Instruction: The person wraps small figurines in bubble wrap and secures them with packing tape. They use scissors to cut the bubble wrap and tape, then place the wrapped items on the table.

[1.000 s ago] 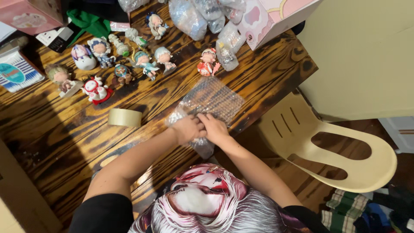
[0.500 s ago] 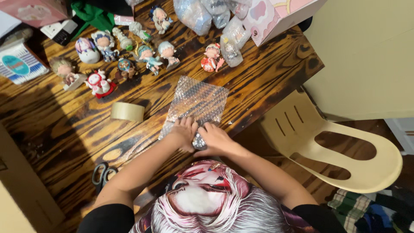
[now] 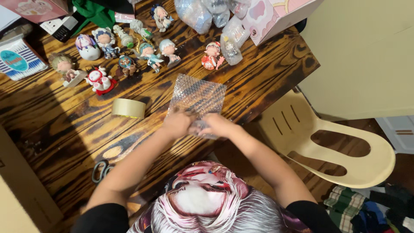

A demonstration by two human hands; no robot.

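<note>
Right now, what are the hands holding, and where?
Both hands, left hand and right hand, grip the bubble wrap sheet at its near edge.

both hands (image 3: 198, 124) now farther up the bubble wrap (image 3: 198, 96), roll advanced

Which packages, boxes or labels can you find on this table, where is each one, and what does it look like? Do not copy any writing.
Pink box: top left corner, rectangular, pale oval label.
White striped pack: left edge, flat, round teal label.
Small black and white box: beside the green cloth, rectangular.
Pink and white carton: top right, large, pastel shapes.
Clear plastic bags: top centre, bunched, see-through.
</note>
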